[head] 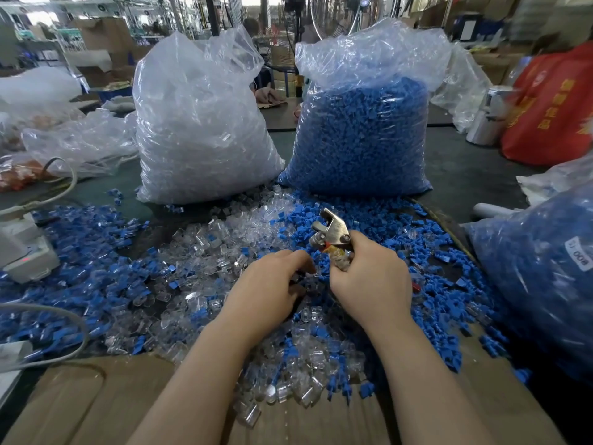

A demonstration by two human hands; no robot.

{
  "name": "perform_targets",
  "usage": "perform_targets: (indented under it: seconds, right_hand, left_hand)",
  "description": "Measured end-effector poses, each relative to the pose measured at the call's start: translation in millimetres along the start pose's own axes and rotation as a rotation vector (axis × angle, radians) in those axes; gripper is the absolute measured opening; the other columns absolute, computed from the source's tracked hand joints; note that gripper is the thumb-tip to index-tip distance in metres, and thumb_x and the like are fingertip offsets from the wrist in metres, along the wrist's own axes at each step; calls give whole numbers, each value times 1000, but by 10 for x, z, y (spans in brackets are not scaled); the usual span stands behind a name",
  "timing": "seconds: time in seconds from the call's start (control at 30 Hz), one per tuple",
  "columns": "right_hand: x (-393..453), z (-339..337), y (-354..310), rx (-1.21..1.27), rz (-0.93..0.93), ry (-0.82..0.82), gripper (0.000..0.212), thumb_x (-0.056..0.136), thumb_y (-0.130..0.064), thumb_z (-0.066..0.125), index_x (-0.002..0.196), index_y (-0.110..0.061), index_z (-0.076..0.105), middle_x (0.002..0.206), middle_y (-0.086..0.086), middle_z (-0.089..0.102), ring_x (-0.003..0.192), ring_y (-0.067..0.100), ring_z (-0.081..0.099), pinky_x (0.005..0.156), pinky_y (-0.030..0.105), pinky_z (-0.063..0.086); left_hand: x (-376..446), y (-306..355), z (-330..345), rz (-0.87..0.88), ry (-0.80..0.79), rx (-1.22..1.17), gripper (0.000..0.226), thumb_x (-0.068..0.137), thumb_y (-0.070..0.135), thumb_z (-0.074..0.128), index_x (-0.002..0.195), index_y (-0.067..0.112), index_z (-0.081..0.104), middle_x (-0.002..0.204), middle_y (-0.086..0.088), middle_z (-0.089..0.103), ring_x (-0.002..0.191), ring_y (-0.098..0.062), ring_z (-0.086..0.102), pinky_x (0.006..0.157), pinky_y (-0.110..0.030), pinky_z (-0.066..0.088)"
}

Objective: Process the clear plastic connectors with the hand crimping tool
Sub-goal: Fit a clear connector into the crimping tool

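A loose heap of clear plastic connectors (205, 248) mixed with blue plastic pieces (378, 220) covers the table in front of me. My right hand (372, 277) grips the handles of the metal hand crimping tool (330, 232), whose jaws point up and away from me. My left hand (272, 284) lies palm down on the heap just left of the tool, its fingertips curled at a clear connector (309, 279) near the tool's handles; whether it pinches that piece is hidden.
Two tall plastic bags stand behind the heap: one of clear connectors (199, 123), one of blue pieces (362, 133). Another bag of blue pieces (539, 271) lies at the right. A white device (25, 252) with grey cables sits left. Cardboard (96, 406) covers the near edge.
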State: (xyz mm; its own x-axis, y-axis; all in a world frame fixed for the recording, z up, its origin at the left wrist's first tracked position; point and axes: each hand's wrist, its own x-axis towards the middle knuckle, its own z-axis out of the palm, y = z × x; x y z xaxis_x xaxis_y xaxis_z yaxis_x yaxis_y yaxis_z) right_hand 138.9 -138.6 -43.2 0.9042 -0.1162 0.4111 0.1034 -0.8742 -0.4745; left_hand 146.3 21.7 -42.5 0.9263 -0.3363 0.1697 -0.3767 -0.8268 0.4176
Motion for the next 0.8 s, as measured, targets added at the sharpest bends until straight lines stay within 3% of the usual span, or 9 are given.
perform_targets:
  seconds: [0.27, 0.37, 0.47, 0.57, 0.7, 0.8]
  right_hand:
    - [6, -10, -1, -4, -7, -16, 9, 81, -30, 61, 82, -24, 55, 64, -6, 56, 59, 19, 52, 49, 30, 38]
    - [7, -1, 0, 22, -12, -25, 11, 81, -29, 61, 79, -25, 52, 63, -6, 54, 58, 18, 51, 47, 28, 32]
    - [11, -3, 1, 100, -25, -36, 14, 80, -28, 63, 77, -28, 49, 62, -9, 54, 59, 17, 51, 47, 28, 30]
    - [12, 2, -31, 229, -48, -66, 10, 81, -27, 66, 80, -29, 56, 64, -10, 58, 61, 14, 53, 51, 31, 37]
    - [6, 9, -62, 337, -64, -85, 7, 83, -27, 69, 89, -25, 66, 72, -7, 66, 66, 19, 58, 59, 39, 50]
    - [8, 1, -72, 412, -61, -122, 11, 84, -24, 70, 95, -24, 68, 75, -6, 68, 68, 19, 61, 62, 42, 52]
  left_hand:
    - [38, -42, 51, -53, -11, 7, 15, 91, 19, 67, 99, 30, 72, 102, 10, 57, 94, -9, 57, 89, -30, 50]
    - [46, -44, 57, -105, 5, -36, 12, 90, 23, 69, 97, 32, 72, 95, 16, 61, 87, -3, 59, 83, -22, 50]
    - [45, -7, -27, -264, 141, -430, 11, 86, 20, 74, 88, 30, 71, 76, 15, 70, 70, 0, 68, 67, -15, 56]
    - [28, 5, -173, -334, 172, -865, 11, 83, 7, 75, 86, 17, 74, 78, 0, 76, 74, -16, 74, 69, -27, 62]
    - [8, -2, -265, -277, 104, -1012, 17, 82, -1, 72, 91, 14, 75, 86, -6, 78, 82, -19, 75, 76, -29, 61]
    - [17, -15, -276, -283, 130, -1048, 19, 79, -1, 74, 92, 13, 73, 84, -7, 77, 78, -17, 75, 71, -25, 61]
